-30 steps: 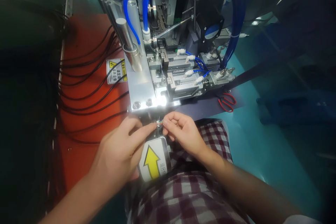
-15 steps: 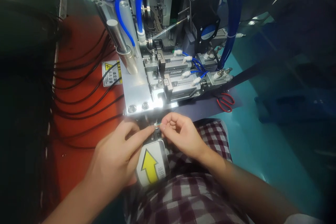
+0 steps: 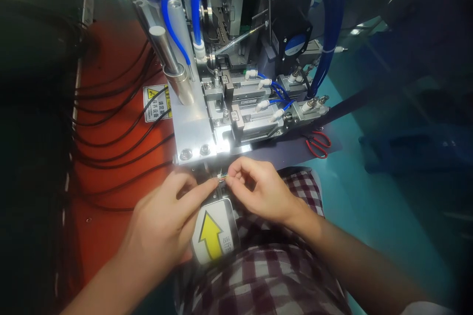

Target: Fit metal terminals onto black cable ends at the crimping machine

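Observation:
Thin coloured wires run between my two hands, just in front of the machine's metal plate. My right hand pinches their right end between thumb and index finger, the other fingers curled. From the left, my left hand reaches in with one digit stretched out. Its tip touches the small pale piece at the wires' left end, and the other fingers are spread over the machine edge, partly hidden. Below the wires is a white label with a yellow arrow. Fingertips cover much of the small pale piece.
The machine's metal plate and pneumatic cylinders stand right ahead, with blue air hoses above. Black cables cross the orange base at left. Red-handled scissors lie to the right, on a dark mat.
My right hand has shifted slightly right, so a little more of the coloured wires shows between the hands. My left hand stays almost where it was.

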`<state>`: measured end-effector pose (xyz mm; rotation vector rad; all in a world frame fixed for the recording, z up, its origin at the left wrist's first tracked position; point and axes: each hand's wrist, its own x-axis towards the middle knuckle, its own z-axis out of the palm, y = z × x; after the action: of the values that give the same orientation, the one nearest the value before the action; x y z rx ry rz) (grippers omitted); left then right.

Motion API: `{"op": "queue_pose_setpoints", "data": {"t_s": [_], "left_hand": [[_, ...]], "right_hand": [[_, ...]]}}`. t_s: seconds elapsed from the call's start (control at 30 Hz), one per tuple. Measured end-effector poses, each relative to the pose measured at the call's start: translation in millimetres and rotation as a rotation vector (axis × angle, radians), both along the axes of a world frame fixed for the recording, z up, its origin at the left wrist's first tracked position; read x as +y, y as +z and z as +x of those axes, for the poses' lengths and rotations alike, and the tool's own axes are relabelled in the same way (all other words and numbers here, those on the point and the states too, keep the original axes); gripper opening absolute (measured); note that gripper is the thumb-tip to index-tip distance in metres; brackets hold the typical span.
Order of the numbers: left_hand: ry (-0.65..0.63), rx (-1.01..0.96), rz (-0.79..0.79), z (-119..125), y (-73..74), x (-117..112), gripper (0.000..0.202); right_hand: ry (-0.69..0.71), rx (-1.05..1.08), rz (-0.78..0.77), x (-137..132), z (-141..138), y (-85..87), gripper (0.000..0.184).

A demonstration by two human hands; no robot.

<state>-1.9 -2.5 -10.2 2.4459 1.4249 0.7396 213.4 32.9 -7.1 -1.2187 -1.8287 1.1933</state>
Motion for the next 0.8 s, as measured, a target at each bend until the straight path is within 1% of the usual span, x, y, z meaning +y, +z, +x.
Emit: {"op": "queue_pose_setpoints", "data": {"t_s": [0.1,0.17,0.23,0.3,0.43,0.6,0.7,0.8], "left_hand": [[0.003,0.001,-0.013,-0.6,0.0,-1.0,0.032],[0.007,-0.005,-0.015,-1.2,-0.2,-1.4,0.032],[0.006,-0.011,-0.014,-1.3,-0.3,-1.1,0.033],[0.001,-0.011,-0.012,-0.8,-0.6,-0.3,0.033],[0.005,0.005,-0.011,-0.1,-2.2,0.6,0.033],[-0.01,0.012,0.013,-0.5,-0.1,1.8,0.032],[-0.045,0.024,0.033,1.5,5.8,4.7,0.031],[-0.049,0.039,0.046,3.9,10.9,7.3,0.032]], "right_hand": [[0.029,-0.103,0.147,0.2,3.3,-0.6,0.01],[0.041,-0.103,0.19,0.6,4.5,-3.5,0.011],[0.049,-0.07,0.198,1.4,4.8,-7.7,0.01],[0.053,-0.001,0.152,2.4,4.3,-12.1,0.009],[0.036,0.13,-0.02,3.8,2.6,-16.6,0.007],[-0.003,0.148,-0.182,1.6,0.9,-10.2,0.008],[-0.089,0.145,-0.189,-2.6,-0.5,-5.5,0.008],[-0.152,0.156,-0.181,-6.4,-2.6,-3.4,0.008]]}}
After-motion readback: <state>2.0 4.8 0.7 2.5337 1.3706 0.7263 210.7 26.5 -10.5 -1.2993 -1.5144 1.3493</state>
